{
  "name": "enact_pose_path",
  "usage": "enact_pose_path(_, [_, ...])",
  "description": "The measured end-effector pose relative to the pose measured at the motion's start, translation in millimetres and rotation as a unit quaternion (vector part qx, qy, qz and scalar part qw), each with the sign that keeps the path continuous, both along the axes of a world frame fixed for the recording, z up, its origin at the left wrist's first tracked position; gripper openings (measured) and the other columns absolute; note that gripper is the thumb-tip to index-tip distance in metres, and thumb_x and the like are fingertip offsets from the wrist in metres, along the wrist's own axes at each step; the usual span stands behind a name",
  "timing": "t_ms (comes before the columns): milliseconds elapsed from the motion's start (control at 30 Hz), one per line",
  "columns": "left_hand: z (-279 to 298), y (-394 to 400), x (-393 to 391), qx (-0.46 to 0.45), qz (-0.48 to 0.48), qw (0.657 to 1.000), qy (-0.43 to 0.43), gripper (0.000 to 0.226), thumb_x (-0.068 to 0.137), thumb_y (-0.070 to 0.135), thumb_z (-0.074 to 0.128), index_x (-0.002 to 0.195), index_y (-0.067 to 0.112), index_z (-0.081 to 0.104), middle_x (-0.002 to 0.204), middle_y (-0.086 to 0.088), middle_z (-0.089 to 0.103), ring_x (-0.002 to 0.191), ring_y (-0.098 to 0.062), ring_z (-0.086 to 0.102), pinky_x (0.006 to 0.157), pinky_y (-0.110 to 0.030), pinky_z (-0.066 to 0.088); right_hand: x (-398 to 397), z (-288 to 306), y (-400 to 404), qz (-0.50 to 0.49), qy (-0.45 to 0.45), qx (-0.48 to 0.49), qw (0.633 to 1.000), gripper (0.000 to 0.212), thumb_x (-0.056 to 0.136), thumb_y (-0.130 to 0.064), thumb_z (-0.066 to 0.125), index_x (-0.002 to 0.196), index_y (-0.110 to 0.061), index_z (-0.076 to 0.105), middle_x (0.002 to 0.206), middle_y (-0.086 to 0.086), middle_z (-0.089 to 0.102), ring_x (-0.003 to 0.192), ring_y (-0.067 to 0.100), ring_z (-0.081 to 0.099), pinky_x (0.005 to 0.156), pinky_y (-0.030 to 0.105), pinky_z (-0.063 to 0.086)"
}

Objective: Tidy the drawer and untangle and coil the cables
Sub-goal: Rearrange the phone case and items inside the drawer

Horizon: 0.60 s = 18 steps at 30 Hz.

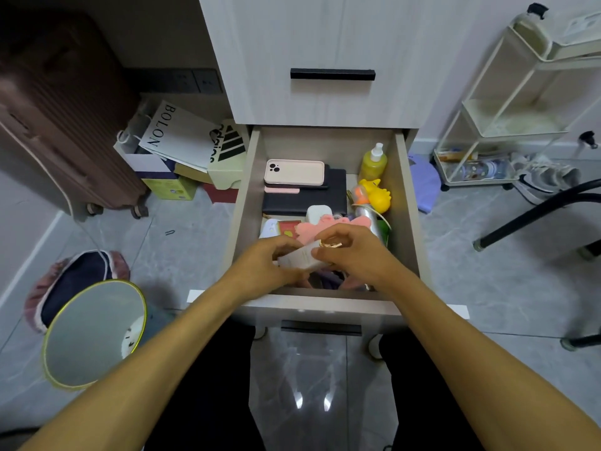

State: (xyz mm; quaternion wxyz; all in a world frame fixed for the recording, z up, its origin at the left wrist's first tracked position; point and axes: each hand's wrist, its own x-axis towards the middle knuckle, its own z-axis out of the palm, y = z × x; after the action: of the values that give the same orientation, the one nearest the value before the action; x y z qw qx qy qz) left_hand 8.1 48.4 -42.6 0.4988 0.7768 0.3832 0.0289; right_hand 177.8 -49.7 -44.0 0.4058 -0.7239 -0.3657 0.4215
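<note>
The lower drawer (322, 305) of a pale wooden cabinet stands pulled out in front of me. Over its near end both hands meet on a white tube with a gold cap (302, 257). My left hand (270, 266) grips the tube's body, and my right hand (349, 255) pinches the gold cap end. Under the hands lie dark and purple things, too hidden to name. Farther back are a pink fluffy item (312, 227), a white earbud case (318, 213), a pink phone case (294, 172) on a black wallet (331, 196), a yellow toy (379, 195) and a yellow spray bottle (374, 162).
A grey waste bin (94, 333) with a gold rim stands at the left on the tiled floor, beside a dark pouch (74, 275). A brown suitcase (55, 125) and paper bags and boxes (182, 141) fill the far left. A white trolley (507, 118) and black chair legs (536, 213) stand right.
</note>
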Motion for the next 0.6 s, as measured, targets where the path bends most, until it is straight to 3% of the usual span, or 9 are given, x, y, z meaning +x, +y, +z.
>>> enact_pose_path(67, [-4.3, 4.0, 7.2, 0.019, 0.012, 1.0, 0.021, 0.034, 0.083, 0.026, 0.076, 0.115, 0.028, 0.065, 0.112, 0.014, 0.062, 0.107, -0.01, 0.058, 0.084, -0.026, 0.049, 6.7, 1.7, -5.3, -0.034, -0.034, 0.005, 0.999, 0.023, 0.081, -0.02, 0.076, 0.101, -0.023, 0.066, 0.105, -0.003, 0.064, 0.095, 0.017, 0.063, 0.067, 0.032, 0.061])
enact_pose_path(200, [-14.1, 17.6, 31.3, 0.082, 0.033, 0.994, 0.061, 0.03, 0.091, 0.026, 0.065, 0.121, 0.022, 0.063, 0.121, 0.004, 0.061, 0.1, -0.011, 0.056, 0.078, -0.023, 0.045, 24.7, 7.3, -16.6, -0.123, -0.109, 0.011, 0.986, 0.024, 0.082, -0.019, 0.075, 0.102, -0.024, 0.063, 0.101, -0.007, 0.062, 0.089, 0.011, 0.062, 0.061, 0.017, 0.051])
enact_pose_path(267, [-16.8, 25.3, 52.9, 0.103, 0.006, 0.993, 0.057, 0.027, 0.09, 0.028, 0.064, 0.117, 0.023, 0.064, 0.121, 0.002, 0.062, 0.099, -0.013, 0.058, 0.076, -0.023, 0.048, 36.1, 11.9, -21.1, -0.143, -0.139, 0.023, 0.98, 0.023, 0.083, -0.018, 0.074, 0.1, -0.024, 0.06, 0.094, -0.009, 0.06, 0.082, 0.005, 0.059, 0.055, 0.008, 0.045])
enact_pose_path(333, [-17.0, 35.6, 78.0, 0.148, -0.035, 0.987, 0.054, 0.025, 0.089, 0.031, 0.064, 0.112, 0.023, 0.066, 0.12, 0.002, 0.064, 0.104, -0.016, 0.059, 0.085, -0.028, 0.048, 47.5, 17.7, -22.2, -0.136, -0.2, 0.039, 0.97, 0.022, 0.083, -0.017, 0.073, 0.099, -0.024, 0.06, 0.088, -0.009, 0.06, 0.075, 0.002, 0.057, 0.053, 0.004, 0.041])
enact_pose_path(400, [-14.1, 47.1, 108.7, 0.173, -0.079, 0.981, 0.045, 0.025, 0.09, 0.029, 0.064, 0.112, 0.019, 0.067, 0.118, 0.0, 0.065, 0.107, -0.018, 0.059, 0.092, -0.031, 0.048, 64.5, 22.3, -20.7, -0.104, -0.264, 0.052, 0.957, 0.024, 0.083, -0.018, 0.072, 0.104, -0.021, 0.063, 0.089, -0.006, 0.063, 0.078, 0.01, 0.06, 0.063, 0.012, 0.045])
enact_pose_path(467, [-12.5, 58.6, 137.5, 0.202, -0.125, 0.97, 0.045, 0.025, 0.09, 0.025, 0.063, 0.113, 0.016, 0.066, 0.115, -0.005, 0.067, 0.105, -0.022, 0.061, 0.091, -0.037, 0.05, 82.5, 24.6, -15.9, -0.062, -0.304, 0.05, 0.949, 0.03, 0.084, -0.02, 0.071, 0.113, -0.017, 0.063, 0.098, 0.0, 0.066, 0.088, 0.019, 0.062, 0.076, 0.029, 0.05])
enact_pose_path(600, [-20.2, 74.6, 190.1, 0.258, -0.228, 0.935, 0.085, 0.023, 0.09, 0.031, 0.057, 0.109, 0.022, 0.067, 0.107, -0.005, 0.066, 0.096, -0.025, 0.061, 0.083, -0.04, 0.051, 114.4, 26.1, -5.3, -0.006, -0.377, 0.044, 0.925, 0.039, 0.085, -0.014, 0.067, 0.123, -0.013, 0.06, 0.119, 0.007, 0.064, 0.109, 0.026, 0.059, 0.089, 0.033, 0.046])
